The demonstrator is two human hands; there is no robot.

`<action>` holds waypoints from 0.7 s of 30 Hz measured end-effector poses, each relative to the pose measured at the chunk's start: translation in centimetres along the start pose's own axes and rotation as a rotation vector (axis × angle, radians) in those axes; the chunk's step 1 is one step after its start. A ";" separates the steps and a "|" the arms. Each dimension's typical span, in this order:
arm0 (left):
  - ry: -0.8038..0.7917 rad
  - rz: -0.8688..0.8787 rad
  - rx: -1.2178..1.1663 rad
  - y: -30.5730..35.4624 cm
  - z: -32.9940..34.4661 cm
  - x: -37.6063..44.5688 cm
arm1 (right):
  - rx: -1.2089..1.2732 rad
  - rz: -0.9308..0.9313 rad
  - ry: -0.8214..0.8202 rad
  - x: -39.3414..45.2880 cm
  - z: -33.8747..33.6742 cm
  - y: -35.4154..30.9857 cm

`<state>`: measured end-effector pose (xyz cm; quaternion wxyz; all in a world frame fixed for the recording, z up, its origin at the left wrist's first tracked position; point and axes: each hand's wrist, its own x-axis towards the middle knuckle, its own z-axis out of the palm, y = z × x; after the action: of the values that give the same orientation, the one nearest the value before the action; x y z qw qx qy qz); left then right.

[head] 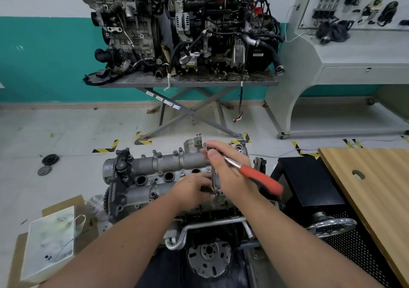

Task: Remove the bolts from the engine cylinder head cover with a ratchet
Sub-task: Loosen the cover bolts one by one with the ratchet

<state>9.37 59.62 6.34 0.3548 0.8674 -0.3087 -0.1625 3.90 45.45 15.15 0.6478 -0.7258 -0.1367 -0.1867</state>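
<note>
- Cylinder head cover (155, 172), grey cast aluminium, sat on top of the engine at frame centre, low down; used as landmark below.
- Ratchet (254, 175) with red-and-black handle was over the right end of the cover, head up near the far edge, handle angling out past the right end toward the viewer.
- Chrome extension bar (213, 180) dropped from the ratchet head straight down onto the near right part of the cover; its tip was hidden between the hands, bolt under it not visible.
- Right hand (230, 172) was over the right end of the cover, fingers stretched forward along the ratchet head, thumb on top of it, the shaft passing beneath the hand; a loose hold, not a full fist.
- Left hand (192, 188) was at the near right part of the cover, fingers curled round the lower end of the extension bar.
- Several bolts (158, 154) stood along the far edge of the cover.
- Wooden board (376, 190) with a round hole lay well right of the cover, on a black perforated cabinet (332, 232).
- White box (49, 243) on cardboard sat left of and nearer than the cover.
- Two more engines on a grey scissor stand (188, 82) stood far behind the cover, against the teal wall.
- Grey display console (354, 51) with parts stood behind and right of the cover.
</note>
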 end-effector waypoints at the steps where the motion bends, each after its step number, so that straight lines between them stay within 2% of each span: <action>1: -0.009 -0.018 0.009 -0.1 0.0 0.1 | 0.147 0.133 0.034 -0.1 0.4 -0.1; 4: -0.018 -0.070 0.045 -0.5 0.2 0.5 | 0.480 0.356 0.139 0.4 0.7 -0.5; 7: -0.024 -0.088 0.077 -0.6 0.2 0.5 | 0.671 0.526 0.029 1.5 -0.2 -1.8; 10: -0.035 -0.084 0.140 -0.4 0.0 0.5 | 0.633 0.697 -0.100 2.7 -1.6 -2.4; 13: -0.031 -0.080 0.151 -0.2 0.0 0.4 | 0.520 0.747 -0.194 3.5 -1.7 -2.6; 21: 0.004 -0.069 0.132 0.0 0.0 0.2 | 0.667 0.774 -0.186 3.7 -1.0 -2.0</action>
<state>9.53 59.56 6.32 0.2918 0.8994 -0.2878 -0.1523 6.19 44.54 18.71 0.8506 -0.4909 0.0325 0.1856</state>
